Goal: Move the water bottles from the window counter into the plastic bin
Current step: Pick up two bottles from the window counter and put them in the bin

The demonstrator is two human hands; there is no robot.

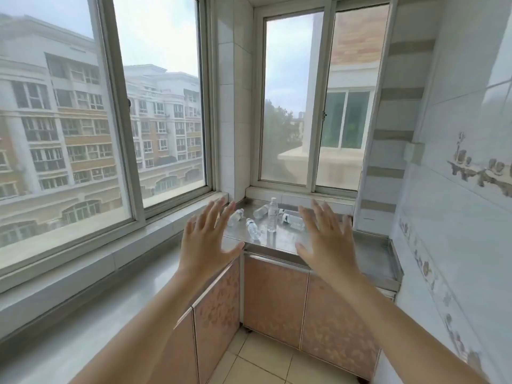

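Large sliding windows (155, 106) on two walls, pale frames, apartment blocks visible outside. White tiled wall (457, 217) at right, with a decorative floral border. Pink patterned cabinet doors (274, 300) below, beige floor tiles underneath. Steel counter (282, 239) in the corner under the smaller window, reflective, with a raised rim along its right side. Water bottles on that counter, all clear plastic with white caps and pale labels: one upright bottle (272, 214) near the middle, tall and slim; the rest lying on their sides around it, namely one at far left (236, 217) partly behind fingertips, one in front left (253, 229), one behind (261, 211), and a cluster to the right (292, 218), where the count is hard to tell. Left hand (206, 242) raised in front of the counter, back toward the camera, fingers straight and fanned wide, holding nothing. Right hand (327, 242) in a mirrored pose, fingers likewise splayed, holding nothing. Both forearms bare, reaching forward from the lower frame.
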